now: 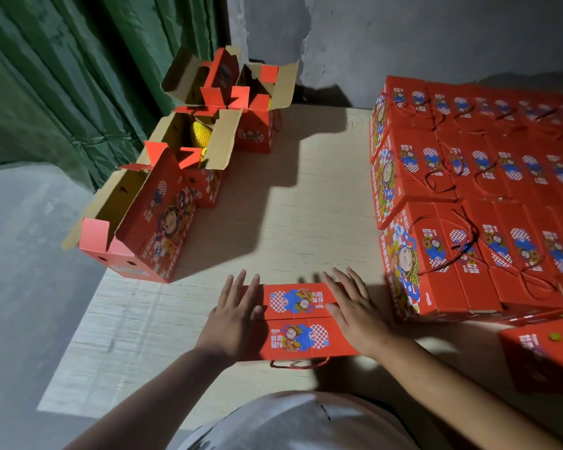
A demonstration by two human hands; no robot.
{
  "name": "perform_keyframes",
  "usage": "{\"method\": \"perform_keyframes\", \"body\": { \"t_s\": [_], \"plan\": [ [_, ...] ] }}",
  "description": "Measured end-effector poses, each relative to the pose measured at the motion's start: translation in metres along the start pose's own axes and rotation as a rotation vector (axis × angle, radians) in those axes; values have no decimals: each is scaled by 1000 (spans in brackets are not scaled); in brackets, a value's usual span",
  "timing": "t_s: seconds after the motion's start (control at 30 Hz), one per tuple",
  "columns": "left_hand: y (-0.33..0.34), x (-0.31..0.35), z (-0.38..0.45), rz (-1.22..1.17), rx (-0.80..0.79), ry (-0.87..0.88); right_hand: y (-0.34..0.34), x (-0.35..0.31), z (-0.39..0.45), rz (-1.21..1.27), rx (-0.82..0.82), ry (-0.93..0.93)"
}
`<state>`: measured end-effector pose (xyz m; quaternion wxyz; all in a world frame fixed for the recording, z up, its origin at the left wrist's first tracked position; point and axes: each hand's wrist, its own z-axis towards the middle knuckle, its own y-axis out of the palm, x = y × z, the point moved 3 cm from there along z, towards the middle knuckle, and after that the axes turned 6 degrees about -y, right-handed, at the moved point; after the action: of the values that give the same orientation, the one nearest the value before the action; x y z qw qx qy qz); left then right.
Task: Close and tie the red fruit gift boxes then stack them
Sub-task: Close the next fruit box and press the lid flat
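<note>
Red gift box (298, 321) closed on plywood board (306, 203), between flat, open-fingered hands — left hand (233, 315), right hand (355, 310).

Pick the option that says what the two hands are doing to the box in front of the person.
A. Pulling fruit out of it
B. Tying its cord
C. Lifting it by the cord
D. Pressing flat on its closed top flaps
D: the left hand and right hand lie with straight fingers on the closed flaps of the red box; its cord hangs loose at the near edge.

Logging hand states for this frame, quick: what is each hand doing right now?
Left hand: open, fingers straight, pressing flat on the closed red box.
Right hand: open, fingers spread, pressing flat on the same box.
</note>
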<state>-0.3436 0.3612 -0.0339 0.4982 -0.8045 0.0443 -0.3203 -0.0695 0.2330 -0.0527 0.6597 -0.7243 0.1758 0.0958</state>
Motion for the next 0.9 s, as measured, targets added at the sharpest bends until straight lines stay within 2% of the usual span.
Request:
{"method": "perform_keyframes", "body": {
  "t_s": [0.07, 0.13, 0.23, 0.33, 0.4, 0.5, 0.6, 0.73, 0.9],
  "plan": [
    [1, 0, 0, -61, 22, -16, 1, 1, 0, 18, -4, 13],
    [2, -1, -4, -210, 92, -104, 1, 3, 0, 33, -12, 28],
    [12, -13, -22, -498, 135, -383, 1, 4, -1, 39, -10, 35],
    [23, -24, -49, -942, -69, -823, 1, 4, -1, 35, -5, 38],
    [22, -20, -61, -1139, -253, -946, 0, 4, -1, 27, 0, 36],
    [18, -15, -64, -1340, -344, -926, -1, 3, -1, 29, -4, 36],
    [12, -6, -59, -1458, -292, -935, -3, 1, -1, 38, -4, 41],
    [8, -1, -49, -1349, -255, -932, -10, -5, -8, 28, 19, 46],
    [-7, 4, -28, -1279, -130, -834, -12, -12, -27, 193, 28, 164]
  ]
}}
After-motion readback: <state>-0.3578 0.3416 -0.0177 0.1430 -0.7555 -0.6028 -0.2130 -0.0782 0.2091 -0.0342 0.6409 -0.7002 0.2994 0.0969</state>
